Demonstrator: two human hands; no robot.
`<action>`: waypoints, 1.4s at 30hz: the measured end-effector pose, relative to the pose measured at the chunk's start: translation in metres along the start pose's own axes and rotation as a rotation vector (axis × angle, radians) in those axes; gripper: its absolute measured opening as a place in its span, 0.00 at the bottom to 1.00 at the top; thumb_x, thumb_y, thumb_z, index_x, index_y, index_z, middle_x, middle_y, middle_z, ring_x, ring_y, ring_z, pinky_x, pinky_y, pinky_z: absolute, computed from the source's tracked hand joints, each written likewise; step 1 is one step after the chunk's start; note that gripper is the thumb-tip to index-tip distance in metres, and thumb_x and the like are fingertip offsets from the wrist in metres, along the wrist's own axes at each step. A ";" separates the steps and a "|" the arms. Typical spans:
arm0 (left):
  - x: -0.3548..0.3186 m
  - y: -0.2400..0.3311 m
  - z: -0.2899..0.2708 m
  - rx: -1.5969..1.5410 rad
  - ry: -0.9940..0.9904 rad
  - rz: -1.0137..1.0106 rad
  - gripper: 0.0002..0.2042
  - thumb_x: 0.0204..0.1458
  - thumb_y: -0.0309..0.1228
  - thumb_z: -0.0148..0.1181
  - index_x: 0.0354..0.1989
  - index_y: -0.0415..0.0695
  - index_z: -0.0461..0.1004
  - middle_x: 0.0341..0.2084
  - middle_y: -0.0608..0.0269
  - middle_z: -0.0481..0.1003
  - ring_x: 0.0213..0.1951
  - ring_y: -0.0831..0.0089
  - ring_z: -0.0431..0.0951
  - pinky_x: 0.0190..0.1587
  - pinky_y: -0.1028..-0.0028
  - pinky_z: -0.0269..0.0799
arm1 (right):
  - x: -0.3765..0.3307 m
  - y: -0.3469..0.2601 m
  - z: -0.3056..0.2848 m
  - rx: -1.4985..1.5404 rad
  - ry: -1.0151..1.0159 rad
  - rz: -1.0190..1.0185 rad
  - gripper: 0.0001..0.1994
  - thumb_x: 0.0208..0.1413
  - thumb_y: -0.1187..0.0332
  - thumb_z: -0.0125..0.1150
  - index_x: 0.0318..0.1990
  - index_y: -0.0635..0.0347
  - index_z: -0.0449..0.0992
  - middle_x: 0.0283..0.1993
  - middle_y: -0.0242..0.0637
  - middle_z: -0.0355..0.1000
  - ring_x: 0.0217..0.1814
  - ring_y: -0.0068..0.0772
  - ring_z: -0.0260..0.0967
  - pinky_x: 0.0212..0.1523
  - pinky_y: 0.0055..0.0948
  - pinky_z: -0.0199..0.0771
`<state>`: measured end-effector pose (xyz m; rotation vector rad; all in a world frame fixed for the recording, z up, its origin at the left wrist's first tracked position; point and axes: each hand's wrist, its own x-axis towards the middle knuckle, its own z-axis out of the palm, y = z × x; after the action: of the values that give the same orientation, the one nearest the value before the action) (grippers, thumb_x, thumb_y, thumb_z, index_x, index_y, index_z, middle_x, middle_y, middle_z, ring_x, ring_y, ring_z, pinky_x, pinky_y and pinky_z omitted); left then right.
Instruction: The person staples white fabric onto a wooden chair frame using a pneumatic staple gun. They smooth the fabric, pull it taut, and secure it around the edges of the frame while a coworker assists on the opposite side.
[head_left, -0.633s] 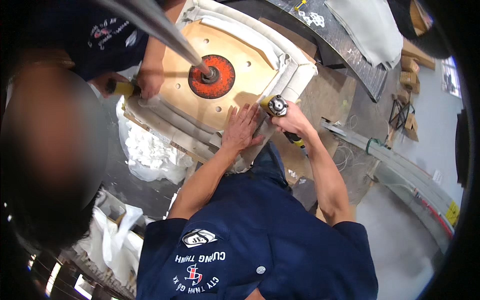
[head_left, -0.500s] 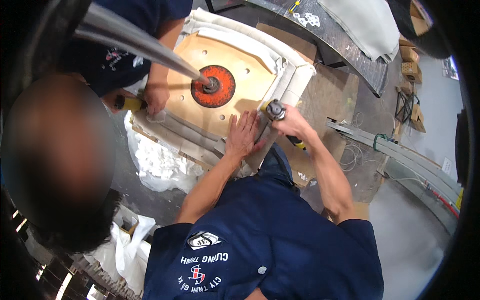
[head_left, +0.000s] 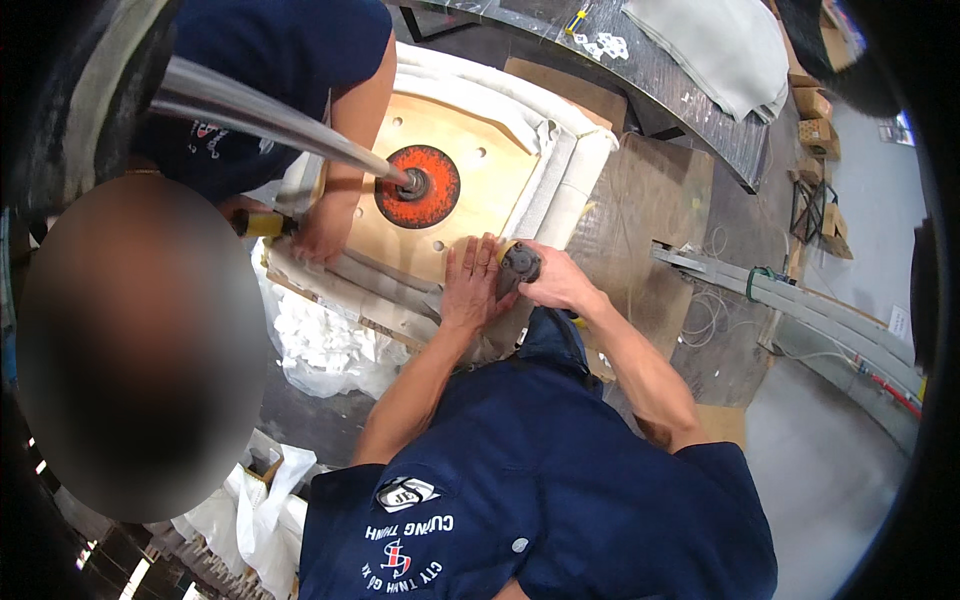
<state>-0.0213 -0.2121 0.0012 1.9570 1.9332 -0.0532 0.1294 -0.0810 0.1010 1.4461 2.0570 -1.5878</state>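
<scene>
The left hand (head_left: 470, 290), flat with fingers extended and gripping nothing, lies nearside of the orange disc (head_left: 437, 199), over the edge of the plywood panel (head_left: 497, 185) beneath that disc, while the right hand (head_left: 556, 279), fingers wrapped round a yellow-and-dark staple-gun-type tool (head_left: 520, 263), sits just beside it, farther right of the disc. Good work here probably means pressing the pale fabric border (head_left: 549, 185) smooth with the left palm, fingertips clear of the tool's hidden nose, and holding the tool square to the edge. Left of the disc, a co-worker's hand (head_left: 322, 230) also calls for care over clearance
</scene>
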 end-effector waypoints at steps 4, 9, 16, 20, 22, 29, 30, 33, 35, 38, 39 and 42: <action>-0.003 -0.008 0.001 0.008 0.092 0.037 0.52 0.51 0.63 0.59 0.78 0.45 0.46 0.80 0.59 0.42 0.79 0.57 0.39 0.76 0.42 0.35 | -0.009 -0.009 0.005 0.060 -0.029 0.001 0.35 0.44 0.67 0.64 0.66 0.54 0.71 0.54 0.57 0.78 0.59 0.61 0.74 0.62 0.45 0.75; -0.006 -0.006 -0.003 0.029 -0.001 0.029 0.52 0.52 0.62 0.58 0.79 0.45 0.45 0.80 0.57 0.42 0.79 0.54 0.40 0.76 0.41 0.34 | -0.012 0.013 0.026 0.071 -0.023 0.020 0.37 0.44 0.66 0.67 0.68 0.51 0.69 0.56 0.58 0.77 0.61 0.57 0.74 0.64 0.44 0.73; -0.053 -0.007 0.003 0.029 0.091 0.238 0.43 0.57 0.61 0.51 0.77 0.48 0.53 0.80 0.66 0.44 0.79 0.56 0.43 0.74 0.38 0.35 | -0.045 0.042 0.012 0.537 0.028 0.135 0.33 0.49 0.78 0.63 0.67 0.55 0.70 0.42 0.36 0.80 0.27 0.23 0.75 0.30 0.28 0.80; -0.055 -0.003 0.015 0.068 0.125 0.303 0.39 0.58 0.63 0.50 0.75 0.54 0.61 0.79 0.71 0.48 0.78 0.57 0.45 0.71 0.31 0.39 | -0.036 0.051 0.007 0.453 -0.062 0.177 0.27 0.49 0.78 0.62 0.61 0.62 0.72 0.40 0.34 0.80 0.25 0.21 0.73 0.27 0.26 0.77; -0.057 -0.008 0.021 0.052 0.098 0.269 0.39 0.58 0.63 0.50 0.75 0.56 0.61 0.78 0.71 0.49 0.78 0.57 0.44 0.72 0.30 0.37 | -0.035 0.038 0.010 0.444 -0.085 0.132 0.24 0.49 0.77 0.62 0.57 0.65 0.72 0.41 0.34 0.80 0.25 0.22 0.74 0.27 0.26 0.77; -0.057 -0.001 0.021 0.023 0.085 0.195 0.39 0.56 0.65 0.50 0.74 0.59 0.63 0.76 0.72 0.53 0.78 0.57 0.44 0.73 0.31 0.33 | -0.024 0.011 0.012 0.322 -0.169 0.098 0.27 0.49 0.77 0.62 0.60 0.60 0.73 0.39 0.35 0.80 0.26 0.25 0.75 0.29 0.28 0.79; -0.057 0.000 0.021 0.012 0.096 0.188 0.39 0.56 0.66 0.50 0.74 0.60 0.63 0.76 0.72 0.54 0.78 0.57 0.44 0.73 0.31 0.32 | -0.024 0.009 0.012 0.311 -0.162 0.105 0.27 0.49 0.77 0.62 0.60 0.60 0.73 0.39 0.35 0.80 0.26 0.26 0.75 0.29 0.28 0.79; -0.058 -0.002 0.023 0.025 0.146 0.189 0.39 0.56 0.65 0.50 0.74 0.60 0.63 0.75 0.72 0.56 0.78 0.58 0.45 0.74 0.33 0.31 | -0.026 0.007 0.015 0.315 -0.141 0.102 0.28 0.48 0.77 0.62 0.61 0.59 0.73 0.37 0.36 0.80 0.26 0.26 0.75 0.30 0.29 0.79; -0.061 -0.005 0.022 0.035 0.165 0.193 0.38 0.56 0.65 0.50 0.74 0.61 0.63 0.75 0.72 0.57 0.78 0.58 0.46 0.74 0.33 0.30 | -0.033 0.013 0.017 0.361 -0.128 0.080 0.28 0.48 0.77 0.62 0.62 0.60 0.73 0.37 0.36 0.80 0.26 0.26 0.75 0.30 0.29 0.79; -0.065 -0.010 0.013 0.012 0.136 0.186 0.37 0.57 0.64 0.49 0.74 0.62 0.63 0.75 0.74 0.56 0.78 0.60 0.46 0.75 0.36 0.30 | -0.019 0.014 0.013 0.264 -0.174 0.105 0.30 0.48 0.78 0.61 0.64 0.61 0.72 0.40 0.36 0.80 0.27 0.26 0.75 0.30 0.29 0.79; -0.066 -0.012 0.008 -0.006 0.108 0.177 0.37 0.57 0.63 0.49 0.74 0.62 0.63 0.75 0.75 0.56 0.78 0.62 0.45 0.75 0.38 0.31 | -0.021 0.008 0.014 0.294 -0.166 0.123 0.31 0.48 0.78 0.61 0.65 0.61 0.71 0.41 0.37 0.80 0.27 0.25 0.75 0.31 0.29 0.79; -0.070 -0.016 0.005 -0.006 0.051 0.180 0.37 0.57 0.63 0.49 0.74 0.62 0.62 0.76 0.77 0.56 0.78 0.62 0.46 0.75 0.40 0.34 | -0.022 0.008 0.025 0.340 -0.179 0.098 0.32 0.48 0.78 0.60 0.65 0.61 0.71 0.41 0.39 0.81 0.27 0.26 0.75 0.31 0.29 0.79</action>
<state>-0.0387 -0.2803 0.0134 2.1386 1.7774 0.0514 0.1364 -0.1145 0.0992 1.4158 1.6519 -2.0157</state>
